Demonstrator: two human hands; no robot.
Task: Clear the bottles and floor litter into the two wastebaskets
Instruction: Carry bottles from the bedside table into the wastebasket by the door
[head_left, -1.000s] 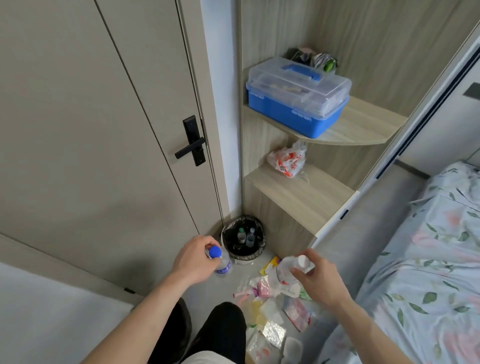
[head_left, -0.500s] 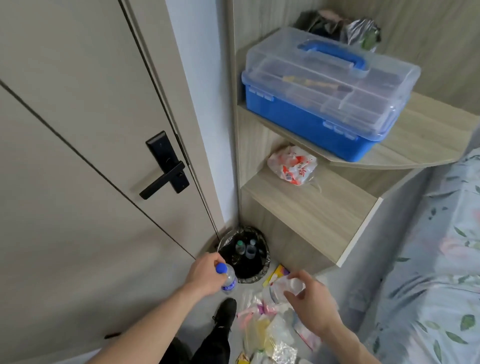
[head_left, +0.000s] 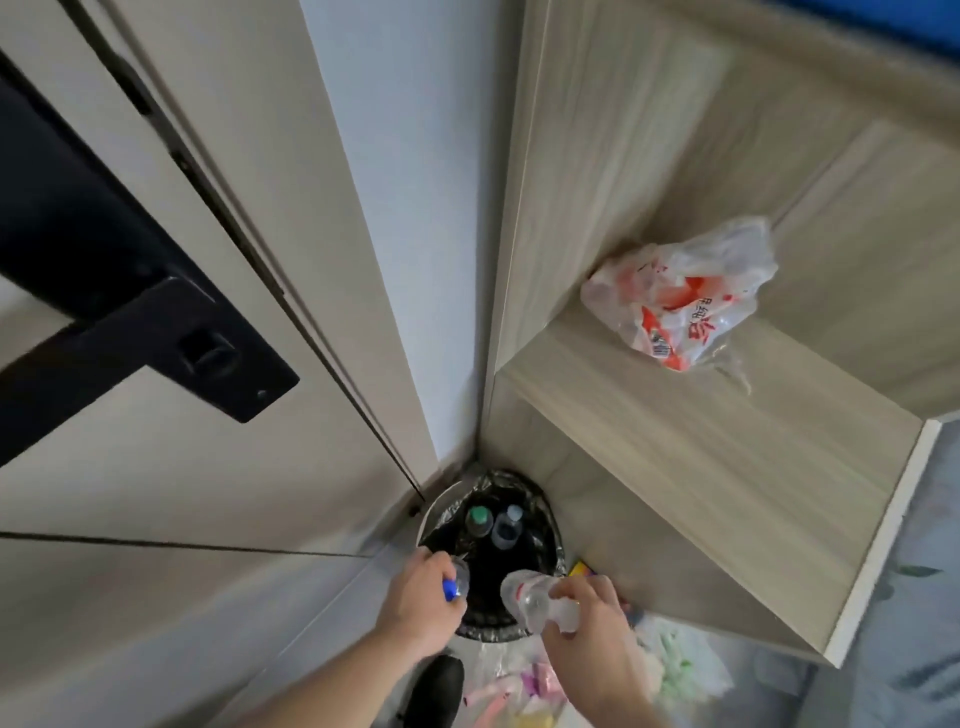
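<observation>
Your left hand (head_left: 423, 597) grips a blue-capped bottle (head_left: 457, 581) and your right hand (head_left: 584, 618) grips a clear bottle (head_left: 530, 597), both over the black-lined wastebasket (head_left: 555, 525) in the floor corner. Litter (head_left: 524, 686) lies below your right hand; a wooden shelf (head_left: 727, 467) juts above it, the door (head_left: 156, 467) beyond your left.

Person, head-camera view: two bare forearms entering from the bottom edge, no sleeves in frame, no watch, rings or bands. Left hand (head_left: 423, 597) and right hand (head_left: 592, 623) ungloved; nails too blurred to describe. Between the arms, low in frame, a black rounded shape (head_left: 436, 686), either a shoe or trouser leg; which one cannot be told.
</observation>
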